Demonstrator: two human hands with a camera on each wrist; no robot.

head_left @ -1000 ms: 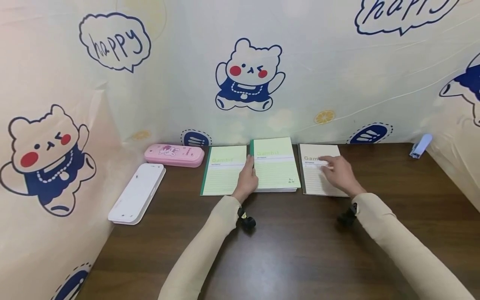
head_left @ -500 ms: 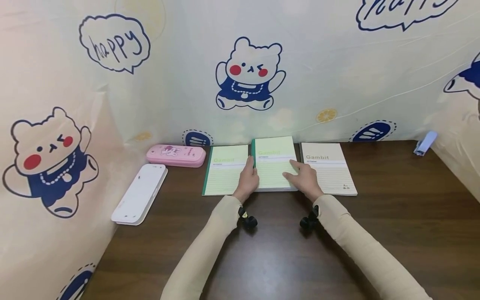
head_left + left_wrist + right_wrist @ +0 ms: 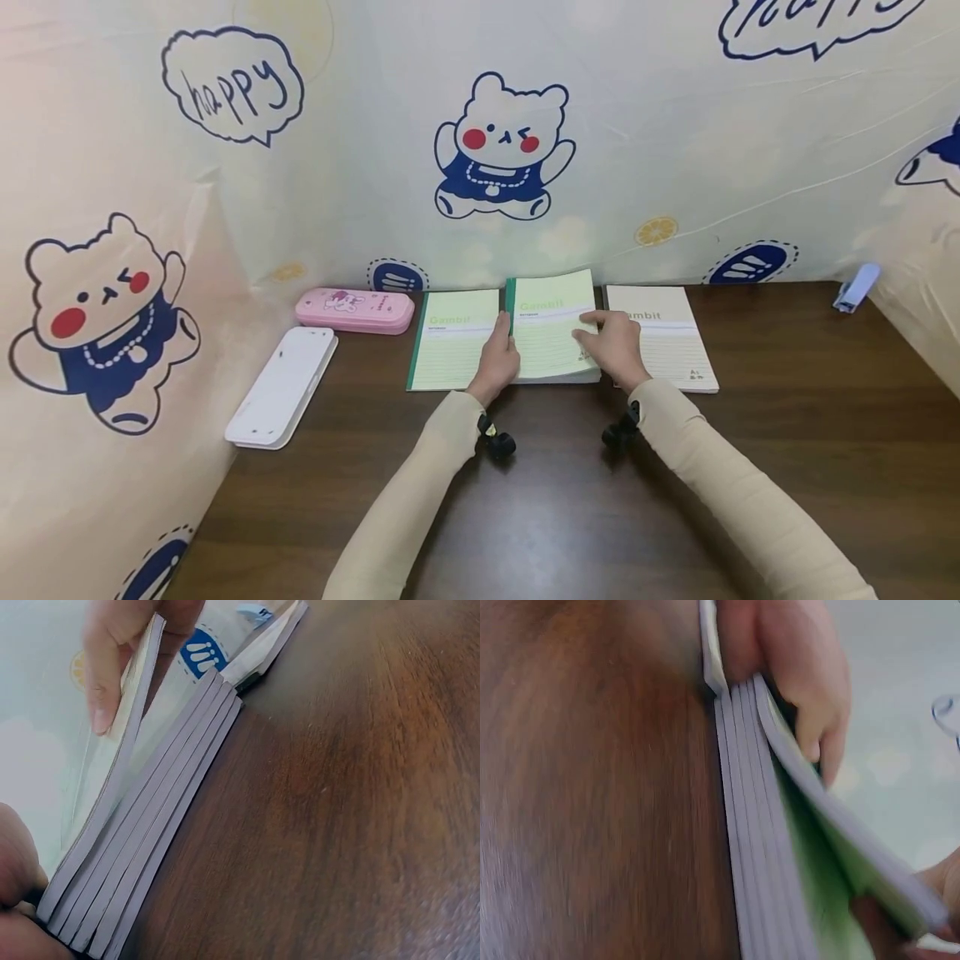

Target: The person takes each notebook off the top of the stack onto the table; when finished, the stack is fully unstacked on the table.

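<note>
A stack of several green-covered notebooks [image 3: 553, 346] lies in the middle of the table in the head view, its spines on the left. My right hand [image 3: 618, 343] pinches the right side of the top notebook [image 3: 112, 780], thumb above and fingers beneath. That side is raised and bent away from the notebooks below, leaving a gap that shows in both wrist views. My left hand [image 3: 498, 363] rests against the stack's spine side, its fingers extended between this stack and the left green notebook [image 3: 448, 350].
A cream notebook [image 3: 671, 358] lies right of the stack. At left are a pink pencil case [image 3: 356, 312] and a white case [image 3: 281, 387]. A blue stapler-like object [image 3: 857, 287] stands at the far right by the printed cloth [image 3: 360, 183].
My right hand has moved left from the cream notebook to the stack's right side and lifted the top notebook's edge. The left hand has stayed at the spine side.
</note>
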